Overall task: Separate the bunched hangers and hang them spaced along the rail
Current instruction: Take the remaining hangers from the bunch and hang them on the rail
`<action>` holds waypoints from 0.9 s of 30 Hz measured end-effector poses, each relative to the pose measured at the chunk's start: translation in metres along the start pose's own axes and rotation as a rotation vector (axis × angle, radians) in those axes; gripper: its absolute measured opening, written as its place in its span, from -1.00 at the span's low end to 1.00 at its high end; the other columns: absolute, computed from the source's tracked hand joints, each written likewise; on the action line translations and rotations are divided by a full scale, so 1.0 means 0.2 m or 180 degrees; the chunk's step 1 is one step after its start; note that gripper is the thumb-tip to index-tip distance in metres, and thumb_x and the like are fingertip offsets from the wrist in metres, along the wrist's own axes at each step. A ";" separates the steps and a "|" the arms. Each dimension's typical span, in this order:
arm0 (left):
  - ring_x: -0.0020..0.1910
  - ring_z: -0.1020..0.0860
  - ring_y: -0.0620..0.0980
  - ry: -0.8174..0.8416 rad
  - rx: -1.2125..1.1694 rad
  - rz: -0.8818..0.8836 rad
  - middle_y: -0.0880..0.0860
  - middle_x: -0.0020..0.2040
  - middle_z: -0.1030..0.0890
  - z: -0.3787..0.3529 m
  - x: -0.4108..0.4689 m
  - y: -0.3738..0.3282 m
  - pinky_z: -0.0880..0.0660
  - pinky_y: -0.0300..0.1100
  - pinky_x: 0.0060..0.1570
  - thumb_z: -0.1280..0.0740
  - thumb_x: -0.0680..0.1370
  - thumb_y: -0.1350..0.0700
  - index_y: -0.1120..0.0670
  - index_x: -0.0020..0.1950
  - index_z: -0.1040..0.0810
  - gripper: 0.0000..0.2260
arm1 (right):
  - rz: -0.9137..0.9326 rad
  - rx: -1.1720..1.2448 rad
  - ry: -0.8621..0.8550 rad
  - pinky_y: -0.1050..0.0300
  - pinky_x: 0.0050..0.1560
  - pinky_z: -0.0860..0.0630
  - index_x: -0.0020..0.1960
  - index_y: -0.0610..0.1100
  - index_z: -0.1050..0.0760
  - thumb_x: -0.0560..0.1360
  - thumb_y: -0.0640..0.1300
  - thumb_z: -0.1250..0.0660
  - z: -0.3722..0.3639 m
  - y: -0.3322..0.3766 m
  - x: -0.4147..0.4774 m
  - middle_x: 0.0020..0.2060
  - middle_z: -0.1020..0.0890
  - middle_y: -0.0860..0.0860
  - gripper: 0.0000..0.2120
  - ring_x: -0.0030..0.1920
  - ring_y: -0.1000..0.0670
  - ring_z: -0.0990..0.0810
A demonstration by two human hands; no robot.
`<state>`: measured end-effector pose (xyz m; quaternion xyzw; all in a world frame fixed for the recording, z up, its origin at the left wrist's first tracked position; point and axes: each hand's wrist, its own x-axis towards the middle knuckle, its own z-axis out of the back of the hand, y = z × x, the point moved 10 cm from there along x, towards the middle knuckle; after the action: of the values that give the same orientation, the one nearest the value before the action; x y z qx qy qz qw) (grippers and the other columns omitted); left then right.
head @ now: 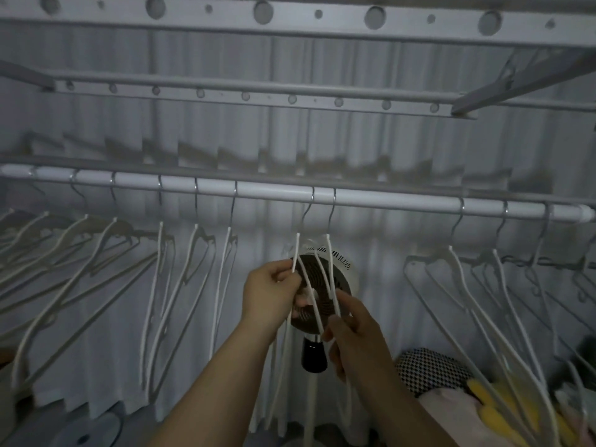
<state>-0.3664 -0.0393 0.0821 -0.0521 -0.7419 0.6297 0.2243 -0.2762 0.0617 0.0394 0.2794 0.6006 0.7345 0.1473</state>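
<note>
A white rail (277, 191) runs across the view. Several white hangers hang spaced along its left part (193, 253), and three more hang at its right end (467, 275). Two hangers hang close together at the middle. My left hand (272, 295) pinches the shoulder of the left one (296, 250). My right hand (351, 327) grips the arm of the right one (332, 269). Both hooks sit on the rail.
A standing fan (322, 285) is behind the two middle hangers. Perforated grey rack bars (258, 95) hang overhead. A checkered cloth (429, 369) and yellow and pink items (503, 414) lie at the lower right. A white pleated curtain (96, 350) forms the background.
</note>
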 end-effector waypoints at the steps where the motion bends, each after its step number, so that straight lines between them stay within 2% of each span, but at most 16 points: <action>1: -0.70 -0.43 -0.22 0.0001 0.0008 -0.0004 -0.09 -0.62 -0.54 0.03 0.01 0.00 -0.30 -0.43 -0.69 -0.17 0.53 0.35 0.07 -0.13 -0.48 -0.80 | -0.0019 0.0050 -0.0004 0.38 -0.64 -0.26 0.32 -0.03 -0.34 0.56 -0.28 -0.11 -0.03 -0.01 0.00 -0.37 -0.48 -0.04 -0.64 -0.66 0.20 -0.36; 3: -0.70 -0.43 -0.22 -0.0005 0.0014 -0.0013 -0.20 -0.62 -0.53 0.08 0.02 0.00 -0.30 -0.42 -0.70 -0.17 0.54 0.33 0.06 -0.15 -0.45 -0.80 | 0.0007 0.0082 -0.0020 0.37 -0.64 -0.27 0.34 -0.04 -0.32 0.57 -0.28 -0.11 -0.08 -0.01 0.00 -0.38 -0.48 -0.05 -0.63 -0.67 0.20 -0.36; 5: -0.70 -0.43 -0.21 -0.0020 0.0032 -0.0008 -0.13 -0.60 -0.55 0.12 0.03 0.00 -0.30 -0.41 -0.70 -0.17 0.54 0.33 0.13 -0.03 -0.49 -0.84 | 0.0081 0.0088 -0.0004 0.38 -0.64 -0.26 0.35 -0.06 -0.32 0.56 -0.30 -0.10 -0.13 0.01 0.00 -0.38 -0.47 -0.05 -0.62 -0.67 0.20 -0.36; 7: -0.69 -0.43 -0.21 -0.0046 0.0070 -0.0002 -0.06 -0.48 -0.55 0.16 0.04 0.00 -0.30 -0.42 -0.70 -0.18 0.54 0.33 0.24 0.15 -0.49 -0.79 | 0.0117 0.0131 0.0006 0.39 -0.65 -0.25 0.36 -0.08 -0.31 0.56 -0.32 -0.09 -0.17 0.02 0.01 -0.38 -0.46 -0.05 -0.61 -0.67 0.20 -0.36; 10: -0.69 -0.44 -0.22 -0.0033 0.0088 -0.0020 -0.03 -0.33 -0.50 0.19 0.06 0.01 -0.30 -0.42 -0.70 -0.19 0.54 0.33 0.30 0.23 -0.45 -0.72 | 0.0138 0.0189 -0.0030 0.38 -0.66 -0.24 0.34 -0.11 -0.32 0.55 -0.34 -0.09 -0.19 0.03 0.01 -0.35 -0.46 -0.04 -0.61 -0.67 0.20 -0.39; 13: -0.69 -0.44 -0.22 -0.0001 0.0085 -0.0057 -0.02 -0.39 -0.50 0.21 0.07 0.00 -0.30 -0.42 -0.69 -0.21 0.53 0.33 0.29 0.22 -0.47 -0.74 | 0.0124 0.0183 -0.0059 0.39 -0.66 -0.24 0.32 -0.10 -0.33 0.55 -0.34 -0.10 -0.21 0.02 0.02 -0.26 -0.47 -0.04 -0.62 -0.66 0.21 -0.40; 15: -0.69 -0.44 -0.22 -0.0002 0.0124 -0.0058 -0.06 -0.51 -0.53 0.22 0.07 0.00 -0.29 -0.43 -0.70 -0.22 0.53 0.32 0.27 0.20 -0.48 -0.75 | 0.0106 0.0196 -0.0087 0.41 -0.65 -0.25 0.31 -0.11 -0.35 0.54 -0.34 -0.11 -0.22 0.02 0.03 -0.18 -0.47 -0.06 -0.63 -0.65 0.23 -0.41; 17: -0.69 -0.43 -0.22 0.0011 0.0200 -0.0069 -0.13 -0.64 -0.53 0.22 0.08 0.00 -0.28 -0.42 -0.70 -0.21 0.53 0.32 0.26 0.20 -0.48 -0.75 | 0.0112 0.0261 -0.0110 0.41 -0.66 -0.24 0.31 -0.12 -0.36 0.55 -0.35 -0.11 -0.22 0.02 0.03 -0.24 -0.46 -0.05 -0.63 -0.67 0.22 -0.40; 20: -0.68 -0.45 -0.22 0.0057 0.0299 -0.0069 -0.27 -0.63 -0.50 0.22 0.10 0.01 -0.29 -0.42 -0.70 -0.21 0.54 0.30 0.26 0.24 -0.45 -0.72 | 0.0150 0.0281 -0.0145 0.41 -0.66 -0.24 0.31 -0.12 -0.35 0.55 -0.35 -0.10 -0.21 0.01 0.04 -0.32 -0.43 -0.05 -0.64 -0.68 0.21 -0.39; 23: -0.66 -0.46 -0.21 0.0069 0.0386 -0.0111 -0.22 -0.62 -0.52 0.22 0.10 0.02 -0.29 -0.42 -0.70 -0.21 0.53 0.31 0.26 0.22 -0.48 -0.73 | 0.0145 0.0302 -0.0245 0.41 -0.66 -0.24 0.30 -0.12 -0.35 0.56 -0.34 -0.10 -0.18 0.00 0.04 -0.40 -0.42 -0.08 -0.66 -0.68 0.19 -0.38; 27: -0.66 -0.46 -0.22 0.0016 0.0433 -0.0151 -0.20 -0.62 -0.53 0.20 0.10 0.02 -0.29 -0.42 -0.70 -0.20 0.53 0.32 0.22 0.14 -0.52 -0.78 | 0.0167 0.0230 -0.0308 0.41 -0.65 -0.25 0.33 -0.12 -0.33 0.57 -0.31 -0.10 -0.15 -0.02 0.04 -0.38 -0.43 -0.07 -0.65 -0.67 0.19 -0.39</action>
<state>-0.4006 -0.0680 0.0785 -0.0206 -0.6979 0.6730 0.2440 -0.2997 0.0431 0.0332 0.3354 0.6113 0.7016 0.1467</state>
